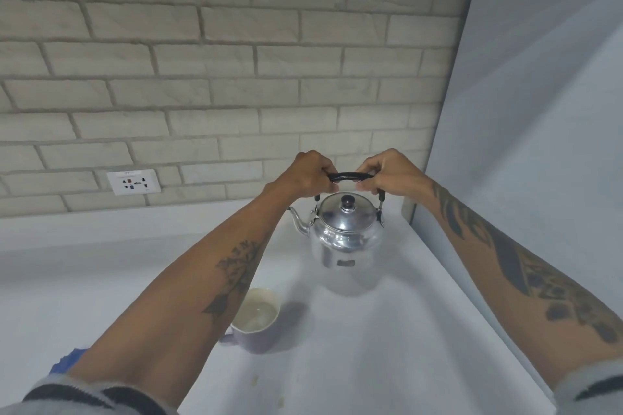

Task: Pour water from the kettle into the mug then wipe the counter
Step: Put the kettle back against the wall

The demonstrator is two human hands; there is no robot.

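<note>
A shiny steel kettle (345, 234) with a black lid knob stands upright on the white counter (371, 347), spout pointing left. Its black arched handle is raised above the lid. My left hand (305, 175) grips the handle's left end and my right hand (387, 173) grips its right end. A pale lilac mug (256, 322) with liquid inside sits nearer to me, left of the kettle, partly hidden behind my left forearm.
A white brick wall runs along the back, with a wall socket (134, 182) at the left. A plain white side panel (522, 145) closes the counter on the right. Something blue (67, 362) peeks out beside my left forearm. Small stains (281, 403) mark the near counter.
</note>
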